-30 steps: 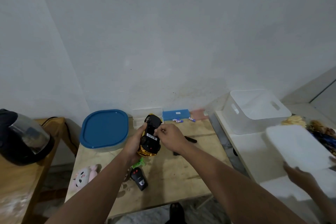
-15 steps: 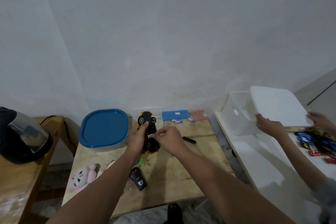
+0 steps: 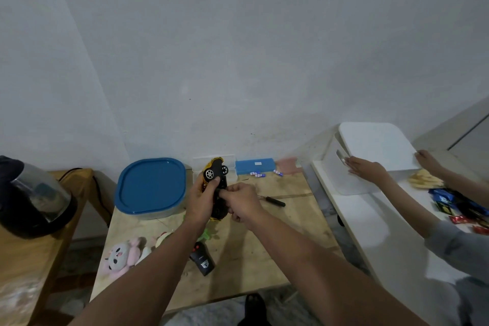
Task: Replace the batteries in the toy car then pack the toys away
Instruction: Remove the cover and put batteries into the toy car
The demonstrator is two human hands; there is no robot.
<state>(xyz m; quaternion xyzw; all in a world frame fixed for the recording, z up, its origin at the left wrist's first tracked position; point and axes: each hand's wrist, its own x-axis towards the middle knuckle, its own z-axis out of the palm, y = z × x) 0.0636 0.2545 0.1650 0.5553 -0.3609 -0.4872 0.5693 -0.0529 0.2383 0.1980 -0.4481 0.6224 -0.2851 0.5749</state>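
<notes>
While our left hand [image 3: 202, 200] wraps the toy car [image 3: 215, 180] and holds it above the wooden table [image 3: 277, 246], our right hand [image 3: 242, 202] pinches closed at the car's black underside; what it grips, we cannot tell. The car's long axis runs away from us, tilted up, wheels facing right. Its shell is yellow, chassis black. Loose batteries [image 3: 258, 174] lie beyond, nearer our right hand, the screwdriver [image 3: 274, 200] just beside.
</notes>
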